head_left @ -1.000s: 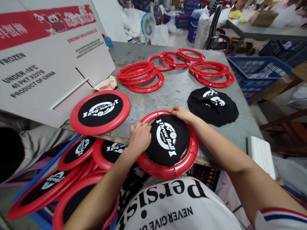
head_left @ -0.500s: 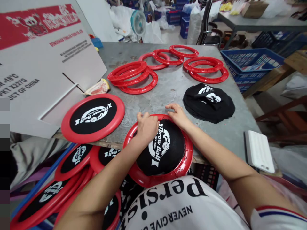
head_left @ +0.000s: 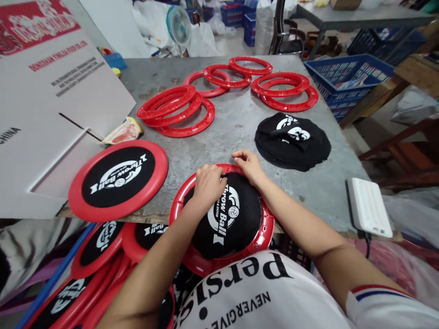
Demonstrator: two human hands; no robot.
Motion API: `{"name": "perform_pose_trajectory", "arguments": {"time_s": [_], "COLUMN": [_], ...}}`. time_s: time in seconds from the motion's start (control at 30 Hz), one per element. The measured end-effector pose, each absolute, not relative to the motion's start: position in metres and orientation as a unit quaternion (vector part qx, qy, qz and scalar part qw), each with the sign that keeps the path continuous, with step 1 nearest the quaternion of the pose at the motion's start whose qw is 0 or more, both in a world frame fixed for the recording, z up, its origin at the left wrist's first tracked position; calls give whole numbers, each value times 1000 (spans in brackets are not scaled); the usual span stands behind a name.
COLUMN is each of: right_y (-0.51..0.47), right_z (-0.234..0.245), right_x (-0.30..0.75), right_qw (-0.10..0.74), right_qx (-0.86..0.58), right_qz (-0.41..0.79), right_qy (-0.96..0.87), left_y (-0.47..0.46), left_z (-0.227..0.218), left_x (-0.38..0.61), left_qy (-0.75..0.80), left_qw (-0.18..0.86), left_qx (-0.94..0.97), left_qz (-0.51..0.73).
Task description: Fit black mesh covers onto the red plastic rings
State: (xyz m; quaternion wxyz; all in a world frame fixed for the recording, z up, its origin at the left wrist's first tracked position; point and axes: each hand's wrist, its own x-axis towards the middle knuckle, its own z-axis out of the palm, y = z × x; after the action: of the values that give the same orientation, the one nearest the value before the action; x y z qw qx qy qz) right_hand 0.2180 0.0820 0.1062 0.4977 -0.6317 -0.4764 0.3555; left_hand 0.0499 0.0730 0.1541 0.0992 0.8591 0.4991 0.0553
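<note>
A red plastic ring [head_left: 267, 230] lies at the table's near edge, against my shirt. Across it is a black mesh fabric disc [head_left: 245, 228] printed "Throw Ball", its far edge under my hands. With fingers bent over the far left part of the rim, my left hand [head_left: 207, 183] is closed on the fabric's edge. At the far right of the rim, my right hand [head_left: 250, 167] has its fingers curled and its thumb by the fabric; its exact grip is partly hidden. On the left lies a finished-looking red and black throw disc [head_left: 157, 183].
Several bare red rings [head_left: 206, 119] overlap farther back. A pile of black fabric discs [head_left: 308, 153] lies to the right, a white power bank [head_left: 368, 205] at the right edge. A large carton [head_left: 68, 137] stands left. More red and black discs [head_left: 82, 256] are stacked below the table.
The view has shifted a little, so the table's contents sit farther left. My right hand's fingers have drawn in closer together by the rim; my left hand stays at the fabric's edge.
</note>
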Motion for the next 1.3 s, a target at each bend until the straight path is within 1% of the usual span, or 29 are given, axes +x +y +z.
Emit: {"name": "perform_pose_trajectory", "arguments": {"time_s": [0.07, 0.17, 0.33, 0.4, 0.53, 0.77, 0.83, 1.03, 1.3], "right_y": [83, 82, 78, 77, 74, 73, 73, 73, 70], "right_z": [106, 107, 112, 114, 119, 124, 125, 126, 126], "right_x": [217, 216, 222, 227, 232, 232, 232, 233, 234], "right_qw": [492, 479, 441, 418, 376, 338, 333, 331, 340], "right_qx": [-628, -625, -636, -647, -657, -650, -649, -645, -643], "right_qz": [366, 373, 356, 345, 340, 339, 338, 347, 354], "right_qy": [-480, -491, -523, -536, -558, -590, -595, -595, -588], "left_y": [75, 78, 78, 77, 73, 73, 77, 90, 90], "left_z": [157, 165, 167, 161, 146, 143, 143, 139, 137], "left_x": [52, 58, 68, 69, 65, 62, 62, 63, 63], "left_qy": [500, 499, 532, 538, 523, 473, 492, 541, 543], "left_qw": [117, 142, 126, 124, 115, 46, 64, 203, 231], "left_qx": [856, 855, 838, 833, 838, 863, 847, 791, 781], "left_qz": [58, 30, 14, 30, 105, 170, 193, 199, 204]}}
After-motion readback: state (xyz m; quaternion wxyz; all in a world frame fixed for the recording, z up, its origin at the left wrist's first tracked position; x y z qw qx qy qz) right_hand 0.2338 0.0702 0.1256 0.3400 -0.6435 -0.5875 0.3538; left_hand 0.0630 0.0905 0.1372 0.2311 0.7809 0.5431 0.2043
